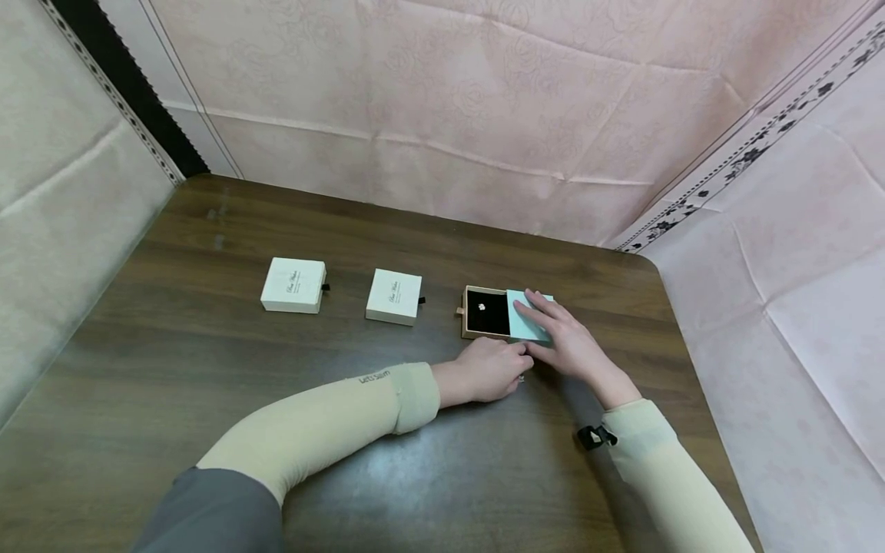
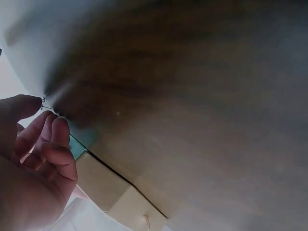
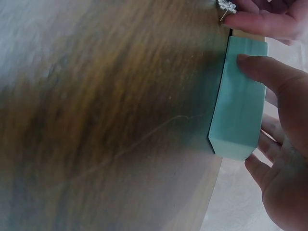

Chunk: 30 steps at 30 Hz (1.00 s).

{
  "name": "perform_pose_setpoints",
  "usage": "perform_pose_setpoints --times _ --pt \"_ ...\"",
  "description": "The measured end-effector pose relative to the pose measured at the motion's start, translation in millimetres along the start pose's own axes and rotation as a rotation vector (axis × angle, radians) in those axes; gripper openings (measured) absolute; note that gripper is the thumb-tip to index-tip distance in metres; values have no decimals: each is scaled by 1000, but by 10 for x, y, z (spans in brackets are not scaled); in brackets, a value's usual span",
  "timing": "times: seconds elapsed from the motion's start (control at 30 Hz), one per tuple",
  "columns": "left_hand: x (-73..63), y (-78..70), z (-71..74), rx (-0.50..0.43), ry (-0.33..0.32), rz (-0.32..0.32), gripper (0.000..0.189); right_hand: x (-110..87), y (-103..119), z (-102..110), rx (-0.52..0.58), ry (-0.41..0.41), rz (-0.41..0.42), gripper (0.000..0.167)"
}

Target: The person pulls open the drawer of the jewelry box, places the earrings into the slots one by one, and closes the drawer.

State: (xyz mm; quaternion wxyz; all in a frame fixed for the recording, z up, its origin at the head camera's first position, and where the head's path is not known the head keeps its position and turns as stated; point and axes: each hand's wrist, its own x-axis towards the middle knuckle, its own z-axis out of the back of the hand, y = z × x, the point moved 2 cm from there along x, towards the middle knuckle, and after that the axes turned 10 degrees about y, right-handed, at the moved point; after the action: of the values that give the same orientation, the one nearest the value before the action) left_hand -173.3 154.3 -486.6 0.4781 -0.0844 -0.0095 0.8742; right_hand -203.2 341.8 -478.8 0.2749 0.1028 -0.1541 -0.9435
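Note:
A small drawer-style jewelry box (image 3: 240,101) stands at the right of the table, its teal sleeve (image 1: 525,326) drawn partly off the beige drawer (image 1: 485,335). On the drawer's black pad (image 1: 487,321) lies one small shiny stud earring (image 1: 482,307). My right hand (image 1: 570,342) holds the sleeve, thumb against the near side and fingers spread over the top. Just in front of the box, my left hand (image 1: 487,370) pinches a sparkling silver earring (image 3: 226,6) with a thin post, between thumb and fingertips.
Two closed white boxes, a left one (image 1: 293,285) and a middle one (image 1: 393,297), each with a black pull tab, sit on the brown wooden table (image 1: 332,346). Pale patterned cloth (image 1: 449,115) hangs behind and at both sides.

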Motion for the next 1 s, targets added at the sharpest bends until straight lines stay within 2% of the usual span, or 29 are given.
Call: perform_pose_setpoints --times 0.37,0.6,0.8,1.0 --pt "19 -64 -18 49 -10 -31 17 4 -28 -32 1 -24 22 77" --pt "25 -83 -19 66 3 -26 16 10 -33 -45 0 -32 27 76" --pt "-17 -4 5 31 -12 -17 16 7 -22 -41 4 -27 22 76" --pt "-75 175 122 -53 -23 11 12 -6 -28 -42 15 -26 18 76"
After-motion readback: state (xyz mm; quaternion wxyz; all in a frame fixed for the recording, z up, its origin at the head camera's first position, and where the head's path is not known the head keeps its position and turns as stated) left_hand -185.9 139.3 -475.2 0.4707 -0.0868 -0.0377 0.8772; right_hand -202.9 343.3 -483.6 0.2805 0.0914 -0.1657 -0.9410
